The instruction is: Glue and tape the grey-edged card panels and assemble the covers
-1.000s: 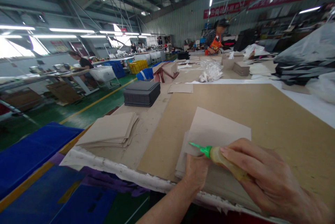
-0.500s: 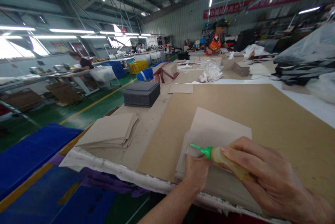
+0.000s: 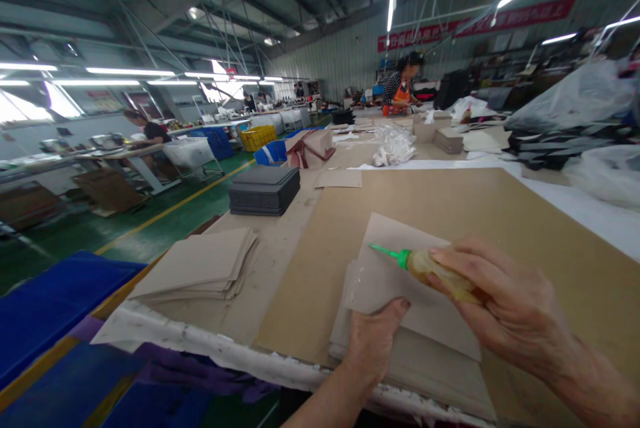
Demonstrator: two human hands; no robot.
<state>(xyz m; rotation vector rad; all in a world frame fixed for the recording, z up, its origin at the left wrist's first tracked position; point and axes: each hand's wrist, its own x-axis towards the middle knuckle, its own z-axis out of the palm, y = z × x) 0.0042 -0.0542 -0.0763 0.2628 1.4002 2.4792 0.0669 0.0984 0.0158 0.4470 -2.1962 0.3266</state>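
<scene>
My right hand (image 3: 510, 308) is closed round a yellowish glue bottle (image 3: 423, 265) with a green nozzle (image 3: 400, 257). The nozzle points left over the upper left part of a beige cardboard sheet (image 3: 425, 311). Small wet-looking spots show along the sheet's left edge. At its lower left edge, my left hand (image 3: 370, 341) pinches the sheet, thumb on top and the other fingers hidden underneath. More beige sheets (image 3: 430, 375) lie stacked below, by the table's front edge.
A pile of beige sheets (image 3: 195, 258) lies on the left, with a dark grey stack (image 3: 265, 189) behind it. One loose sheet (image 3: 339, 179) rests farther back. Crumpled clear plastic (image 3: 394, 146) and a person in an orange apron (image 3: 401, 91) are beyond the brown board (image 3: 450, 198).
The bottle's nozzle has moved up and away from the sheet's left edge. My left thumb now shows on top of the sheet. Spots along that edge are plainer to see.
</scene>
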